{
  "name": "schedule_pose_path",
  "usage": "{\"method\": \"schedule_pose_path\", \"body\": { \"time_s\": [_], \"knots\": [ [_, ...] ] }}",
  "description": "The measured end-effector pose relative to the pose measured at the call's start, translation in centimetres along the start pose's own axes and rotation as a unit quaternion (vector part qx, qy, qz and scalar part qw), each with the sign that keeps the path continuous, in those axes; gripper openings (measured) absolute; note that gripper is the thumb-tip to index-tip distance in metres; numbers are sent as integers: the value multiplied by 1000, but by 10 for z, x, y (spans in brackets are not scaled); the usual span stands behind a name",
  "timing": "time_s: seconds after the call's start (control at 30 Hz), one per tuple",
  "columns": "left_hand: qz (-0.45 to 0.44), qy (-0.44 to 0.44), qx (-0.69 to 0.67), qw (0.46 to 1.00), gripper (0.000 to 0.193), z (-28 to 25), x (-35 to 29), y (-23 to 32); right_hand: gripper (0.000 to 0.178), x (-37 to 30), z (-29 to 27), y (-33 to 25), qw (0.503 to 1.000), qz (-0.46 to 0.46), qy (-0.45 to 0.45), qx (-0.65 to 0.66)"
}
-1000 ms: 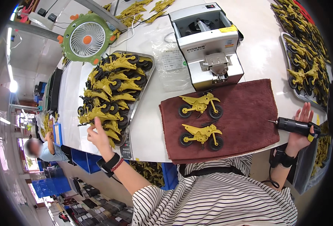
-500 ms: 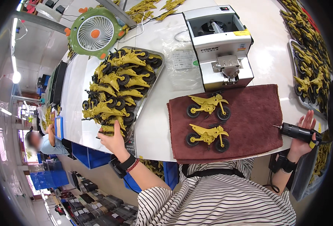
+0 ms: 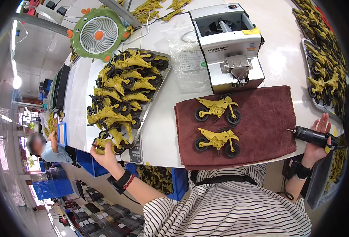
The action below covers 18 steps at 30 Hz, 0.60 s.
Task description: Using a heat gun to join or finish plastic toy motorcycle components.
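Observation:
Near the lower corner of the pile, my left hand [image 3: 106, 158] has its thumb and fingers closed on a yellow toy motorbike [image 3: 100, 150], partly hidden by the hand. Yellow and black toy motorbikes are heaped there on a metal tray [image 3: 155, 94]. To the right, my right hand [image 3: 316, 152] holds a black electric screwdriver [image 3: 312, 135] across its palm, fingers stretched past it. The bit points left, over the edge of a brown towel [image 3: 267, 126]. Two toy motorbikes lie on the towel: an upper one [image 3: 217, 106] and a lower one [image 3: 218, 139].
Behind the towel stands a grey-white screw feeder machine [image 3: 231, 47], beside a clear plastic bag [image 3: 188, 59]. A green fan [image 3: 99, 34] is at back left. Another tray [image 3: 314, 85] of toys lies far right. Blue bins [image 3: 178, 183] sit below the table edge; a co-worker [image 3: 50, 148] is at left.
My left hand has moved a little left and down, drawing a toy motorbike toward the tray's near edge. My right hand with the screwdriver stays almost in place.

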<state>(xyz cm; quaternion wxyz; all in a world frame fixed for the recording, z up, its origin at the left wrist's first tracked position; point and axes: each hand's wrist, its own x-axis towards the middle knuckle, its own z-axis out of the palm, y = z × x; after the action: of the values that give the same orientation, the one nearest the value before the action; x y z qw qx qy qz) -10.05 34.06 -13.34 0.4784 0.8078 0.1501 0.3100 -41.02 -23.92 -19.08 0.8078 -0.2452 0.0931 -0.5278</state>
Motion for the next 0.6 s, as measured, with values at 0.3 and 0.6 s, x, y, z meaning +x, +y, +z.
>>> {"method": "schedule_pose_path", "body": {
  "time_s": [0.3,0.6],
  "knots": [
    [49,148,-20,988,43,-20,-9,21,55,3,-3,-2,1000,-8,5,-5],
    [176,-323,-224,902,54,58,-133,202,53,-3,9,14,1000,7,-15,25]
  ]
}}
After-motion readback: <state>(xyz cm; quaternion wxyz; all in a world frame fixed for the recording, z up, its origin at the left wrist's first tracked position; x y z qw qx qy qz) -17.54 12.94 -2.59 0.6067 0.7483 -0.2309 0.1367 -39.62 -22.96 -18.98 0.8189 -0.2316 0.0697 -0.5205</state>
